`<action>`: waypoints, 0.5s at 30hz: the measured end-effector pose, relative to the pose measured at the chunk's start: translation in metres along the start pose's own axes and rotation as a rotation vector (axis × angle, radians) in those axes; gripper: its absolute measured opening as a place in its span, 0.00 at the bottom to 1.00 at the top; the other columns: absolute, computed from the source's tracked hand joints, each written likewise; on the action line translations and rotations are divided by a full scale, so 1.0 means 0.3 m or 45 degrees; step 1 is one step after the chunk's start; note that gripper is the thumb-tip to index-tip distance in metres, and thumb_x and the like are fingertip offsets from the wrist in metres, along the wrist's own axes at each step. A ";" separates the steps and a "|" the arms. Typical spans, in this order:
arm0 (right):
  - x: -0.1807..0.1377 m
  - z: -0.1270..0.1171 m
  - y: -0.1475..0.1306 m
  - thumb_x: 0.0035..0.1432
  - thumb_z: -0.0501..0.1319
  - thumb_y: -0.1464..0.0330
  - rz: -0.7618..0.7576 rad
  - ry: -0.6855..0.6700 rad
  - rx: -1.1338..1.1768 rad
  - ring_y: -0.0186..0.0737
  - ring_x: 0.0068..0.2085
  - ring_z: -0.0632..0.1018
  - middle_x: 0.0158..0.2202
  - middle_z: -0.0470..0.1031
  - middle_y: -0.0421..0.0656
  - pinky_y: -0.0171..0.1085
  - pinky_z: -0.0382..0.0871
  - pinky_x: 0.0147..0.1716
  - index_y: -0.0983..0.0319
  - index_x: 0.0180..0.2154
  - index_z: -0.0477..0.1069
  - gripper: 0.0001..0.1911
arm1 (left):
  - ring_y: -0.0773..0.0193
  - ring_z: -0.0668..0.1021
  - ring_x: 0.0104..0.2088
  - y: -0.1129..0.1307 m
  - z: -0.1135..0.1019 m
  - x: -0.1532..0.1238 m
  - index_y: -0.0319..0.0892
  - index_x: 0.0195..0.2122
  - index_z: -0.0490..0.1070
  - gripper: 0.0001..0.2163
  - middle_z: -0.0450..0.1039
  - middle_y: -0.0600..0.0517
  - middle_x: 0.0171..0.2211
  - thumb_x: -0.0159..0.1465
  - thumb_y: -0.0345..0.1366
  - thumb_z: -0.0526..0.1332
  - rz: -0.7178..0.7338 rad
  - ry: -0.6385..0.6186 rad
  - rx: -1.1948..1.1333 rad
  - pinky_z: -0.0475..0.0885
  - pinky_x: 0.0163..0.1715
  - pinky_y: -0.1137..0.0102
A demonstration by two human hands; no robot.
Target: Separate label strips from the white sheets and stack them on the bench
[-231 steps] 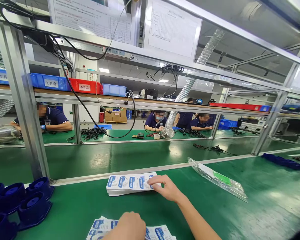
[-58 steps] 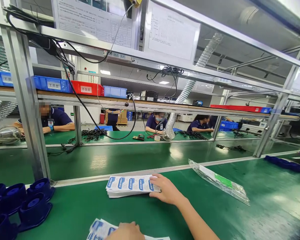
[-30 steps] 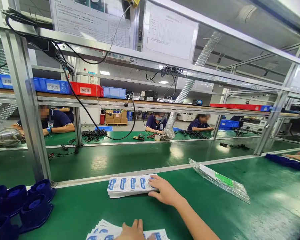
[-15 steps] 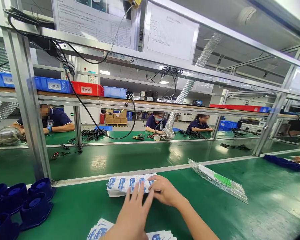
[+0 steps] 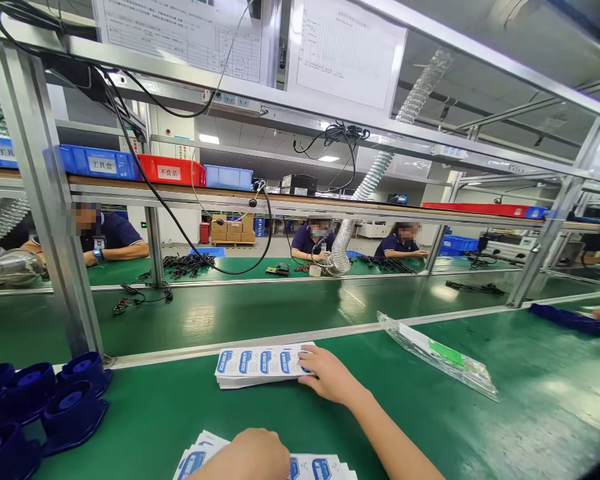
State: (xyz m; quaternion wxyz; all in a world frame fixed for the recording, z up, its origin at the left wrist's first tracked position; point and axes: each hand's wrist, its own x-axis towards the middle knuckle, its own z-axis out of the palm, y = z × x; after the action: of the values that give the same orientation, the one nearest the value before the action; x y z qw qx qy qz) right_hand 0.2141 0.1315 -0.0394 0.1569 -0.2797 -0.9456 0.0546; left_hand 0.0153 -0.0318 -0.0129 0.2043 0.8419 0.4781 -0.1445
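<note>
At lower centre, the label stack (image 5: 257, 365) is held at its right end by the right hand (image 5: 333, 377), apparently to keep it square; over the bottom-edge pile (image 5: 323, 467), the left hand's (image 5: 255, 457) grip cannot be determined.

Looks like paper in the label stack (image 5: 260, 365), glossy plastic in the bag (image 5: 439, 357), smooth metal in the post (image 5: 45, 200).

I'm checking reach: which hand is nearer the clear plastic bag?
Right. The right hand is left of the clear plastic bag; the left hand is farther left, over the near labels.
</note>
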 end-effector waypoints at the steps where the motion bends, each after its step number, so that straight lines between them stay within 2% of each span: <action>1: 0.002 0.005 -0.001 0.67 0.64 0.66 -0.025 0.005 -0.038 0.56 0.62 0.73 0.51 0.82 0.48 0.54 0.67 0.63 0.58 0.43 0.80 0.07 | 0.39 0.82 0.50 0.001 -0.021 -0.026 0.38 0.51 0.81 0.16 0.80 0.33 0.50 0.63 0.31 0.63 -0.041 -0.031 0.031 0.79 0.49 0.53; 2: 0.004 0.008 -0.003 0.68 0.61 0.69 -0.055 0.019 -0.073 0.55 0.61 0.74 0.48 0.83 0.48 0.53 0.68 0.62 0.59 0.41 0.80 0.08 | 0.38 0.77 0.58 -0.002 -0.044 -0.050 0.37 0.58 0.76 0.22 0.74 0.31 0.58 0.63 0.33 0.65 -0.056 0.003 0.052 0.75 0.55 0.51; 4: 0.008 0.011 -0.009 0.68 0.58 0.72 -0.124 0.072 -0.133 0.54 0.57 0.77 0.45 0.83 0.48 0.52 0.70 0.60 0.60 0.40 0.80 0.11 | 0.36 0.60 0.70 -0.018 -0.082 -0.078 0.36 0.70 0.60 0.39 0.52 0.31 0.71 0.60 0.41 0.70 -0.089 0.208 0.061 0.63 0.66 0.46; 6: 0.010 0.005 -0.020 0.66 0.58 0.73 -0.203 0.144 -0.141 0.53 0.54 0.79 0.43 0.84 0.49 0.54 0.70 0.60 0.60 0.39 0.81 0.12 | 0.36 0.44 0.74 -0.043 -0.107 -0.073 0.39 0.75 0.48 0.51 0.35 0.33 0.74 0.55 0.47 0.73 -0.187 0.471 0.074 0.50 0.70 0.41; 7: 0.010 0.000 -0.029 0.66 0.59 0.72 -0.243 0.182 -0.096 0.53 0.53 0.80 0.42 0.84 0.49 0.55 0.69 0.60 0.59 0.38 0.81 0.11 | 0.36 0.41 0.74 -0.055 -0.117 -0.062 0.40 0.75 0.45 0.53 0.32 0.34 0.75 0.55 0.49 0.73 -0.248 0.584 0.090 0.47 0.70 0.39; 9: 0.006 -0.016 -0.051 0.67 0.62 0.67 -0.294 0.216 0.138 0.52 0.51 0.81 0.39 0.85 0.46 0.54 0.70 0.59 0.57 0.37 0.82 0.09 | 0.39 0.44 0.74 -0.073 -0.134 -0.039 0.39 0.74 0.50 0.46 0.36 0.34 0.75 0.59 0.45 0.71 -0.314 0.711 0.133 0.47 0.71 0.41; 11: -0.002 -0.032 -0.070 0.64 0.67 0.61 -0.292 0.142 0.506 0.49 0.49 0.82 0.37 0.85 0.43 0.48 0.75 0.54 0.55 0.37 0.84 0.07 | 0.40 0.62 0.70 -0.077 -0.146 -0.030 0.36 0.66 0.67 0.29 0.59 0.31 0.69 0.63 0.35 0.65 -0.334 0.625 0.153 0.58 0.68 0.46; 12: -0.006 -0.037 -0.073 0.63 0.69 0.59 -0.268 0.082 0.679 0.48 0.47 0.83 0.37 0.85 0.43 0.45 0.77 0.50 0.55 0.37 0.84 0.08 | 0.40 0.72 0.63 -0.075 -0.146 -0.030 0.34 0.58 0.75 0.21 0.71 0.31 0.61 0.63 0.30 0.63 -0.338 0.531 0.156 0.67 0.64 0.48; 13: -0.009 -0.039 -0.070 0.62 0.69 0.57 -0.232 0.037 0.808 0.48 0.46 0.84 0.38 0.85 0.43 0.43 0.78 0.48 0.56 0.38 0.84 0.10 | 0.40 0.79 0.55 -0.070 -0.140 -0.032 0.34 0.49 0.81 0.16 0.79 0.32 0.51 0.61 0.26 0.62 -0.340 0.430 0.157 0.74 0.58 0.50; 15: -0.012 -0.034 -0.050 0.67 0.64 0.56 -0.113 0.075 0.860 0.48 0.46 0.83 0.41 0.85 0.45 0.44 0.78 0.49 0.57 0.40 0.84 0.15 | 0.39 0.84 0.41 -0.057 -0.107 -0.029 0.35 0.36 0.83 0.10 0.83 0.34 0.37 0.56 0.23 0.64 -0.287 0.308 0.120 0.80 0.45 0.52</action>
State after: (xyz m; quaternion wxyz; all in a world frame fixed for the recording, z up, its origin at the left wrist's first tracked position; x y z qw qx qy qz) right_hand 0.2127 0.1171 -0.0279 0.2702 -0.1720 -0.8804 0.3498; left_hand -0.0024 -0.0148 0.0155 0.0881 0.8029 0.5832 -0.0861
